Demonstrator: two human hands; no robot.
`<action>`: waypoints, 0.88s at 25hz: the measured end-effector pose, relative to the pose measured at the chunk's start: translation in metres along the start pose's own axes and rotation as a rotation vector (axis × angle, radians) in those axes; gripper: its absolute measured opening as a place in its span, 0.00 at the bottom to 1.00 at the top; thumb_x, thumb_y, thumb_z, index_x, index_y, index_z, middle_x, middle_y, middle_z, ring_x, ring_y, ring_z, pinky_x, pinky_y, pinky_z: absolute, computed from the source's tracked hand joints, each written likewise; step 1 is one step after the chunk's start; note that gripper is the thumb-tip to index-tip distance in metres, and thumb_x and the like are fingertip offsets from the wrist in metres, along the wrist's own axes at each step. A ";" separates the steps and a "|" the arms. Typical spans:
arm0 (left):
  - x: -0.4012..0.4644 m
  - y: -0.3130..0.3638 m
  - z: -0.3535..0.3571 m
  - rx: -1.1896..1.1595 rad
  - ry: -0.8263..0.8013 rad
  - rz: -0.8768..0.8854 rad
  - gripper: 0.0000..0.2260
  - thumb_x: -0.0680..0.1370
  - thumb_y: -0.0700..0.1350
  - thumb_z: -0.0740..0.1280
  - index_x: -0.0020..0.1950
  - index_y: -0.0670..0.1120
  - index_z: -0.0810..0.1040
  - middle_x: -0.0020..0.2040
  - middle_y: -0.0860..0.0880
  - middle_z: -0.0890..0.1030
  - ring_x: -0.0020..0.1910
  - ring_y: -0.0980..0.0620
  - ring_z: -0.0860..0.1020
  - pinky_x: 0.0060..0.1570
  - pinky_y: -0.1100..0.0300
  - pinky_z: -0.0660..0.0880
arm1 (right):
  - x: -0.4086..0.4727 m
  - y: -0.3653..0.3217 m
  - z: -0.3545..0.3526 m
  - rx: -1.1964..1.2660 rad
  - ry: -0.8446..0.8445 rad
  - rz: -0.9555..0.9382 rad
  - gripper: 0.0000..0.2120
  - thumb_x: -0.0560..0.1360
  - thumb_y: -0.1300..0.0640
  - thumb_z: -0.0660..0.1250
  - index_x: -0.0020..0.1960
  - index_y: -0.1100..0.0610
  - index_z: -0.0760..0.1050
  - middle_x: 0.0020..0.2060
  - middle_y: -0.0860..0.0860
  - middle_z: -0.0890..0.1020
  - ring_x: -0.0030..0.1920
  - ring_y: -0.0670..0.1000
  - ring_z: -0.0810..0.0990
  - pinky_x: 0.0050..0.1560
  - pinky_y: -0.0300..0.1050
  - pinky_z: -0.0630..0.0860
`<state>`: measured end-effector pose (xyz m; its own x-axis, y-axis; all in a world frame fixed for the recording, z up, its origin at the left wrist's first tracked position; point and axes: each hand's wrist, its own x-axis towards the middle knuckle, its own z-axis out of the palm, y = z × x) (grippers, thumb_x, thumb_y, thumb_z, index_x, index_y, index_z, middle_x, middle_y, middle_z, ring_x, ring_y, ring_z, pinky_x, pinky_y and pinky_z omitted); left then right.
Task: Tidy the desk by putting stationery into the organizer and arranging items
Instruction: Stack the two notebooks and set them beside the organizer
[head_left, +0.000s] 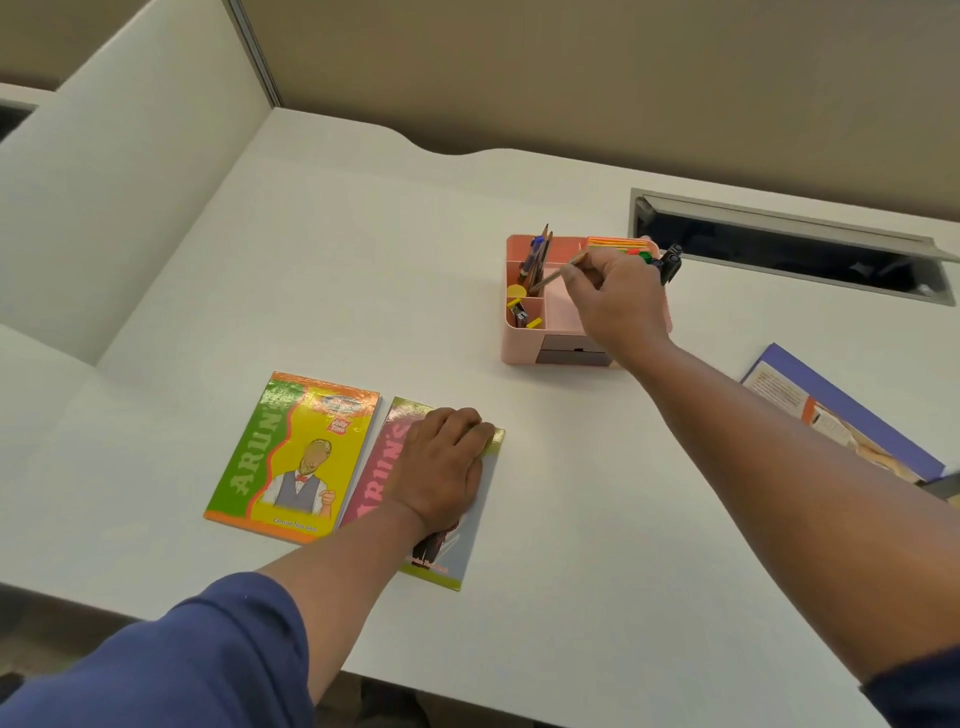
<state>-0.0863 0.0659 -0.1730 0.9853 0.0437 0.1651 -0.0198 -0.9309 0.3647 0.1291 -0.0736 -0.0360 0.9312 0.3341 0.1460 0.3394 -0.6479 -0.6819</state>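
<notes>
Pinching a thin brown pencil (558, 274), the right hand (618, 296) hovers over the pink plastic organizer (524, 340), the pencil's tip angled into its tall compartment. The left hand (441, 465) rests with loosely curled fingers on a pink-and-grey notebook (480, 519); just left of it lies a green-and-yellow notebook (270, 457) on the white tabletop (571, 519).

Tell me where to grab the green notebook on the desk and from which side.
Grip the green notebook by its bare left edge, coming from the left. It lies flat on the desk, and its right edge sits close beside the pink notebook under the left hand.
</notes>
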 end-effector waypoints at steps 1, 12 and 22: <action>0.000 0.000 0.000 -0.001 -0.001 -0.003 0.14 0.77 0.43 0.63 0.61 0.47 0.76 0.60 0.48 0.76 0.57 0.43 0.73 0.54 0.47 0.73 | 0.001 0.000 0.003 -0.058 -0.037 -0.021 0.11 0.81 0.52 0.64 0.57 0.55 0.82 0.44 0.47 0.82 0.43 0.48 0.78 0.38 0.38 0.75; 0.001 0.001 -0.002 0.002 -0.011 -0.009 0.14 0.77 0.43 0.63 0.62 0.47 0.77 0.60 0.48 0.76 0.57 0.43 0.73 0.54 0.47 0.73 | -0.020 0.013 0.020 -0.170 -0.107 0.008 0.17 0.80 0.57 0.66 0.68 0.56 0.76 0.56 0.53 0.84 0.53 0.53 0.81 0.55 0.52 0.81; 0.002 0.001 -0.001 0.002 0.011 -0.010 0.13 0.77 0.43 0.63 0.60 0.47 0.78 0.59 0.47 0.77 0.56 0.43 0.73 0.52 0.46 0.73 | -0.069 0.036 0.023 -0.453 -0.102 -0.313 0.18 0.79 0.62 0.65 0.69 0.58 0.75 0.66 0.55 0.79 0.67 0.57 0.75 0.66 0.56 0.73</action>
<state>-0.0847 0.0656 -0.1714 0.9835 0.0570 0.1719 -0.0098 -0.9310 0.3648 0.0739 -0.1043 -0.0873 0.7666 0.6078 0.2069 0.6421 -0.7289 -0.2376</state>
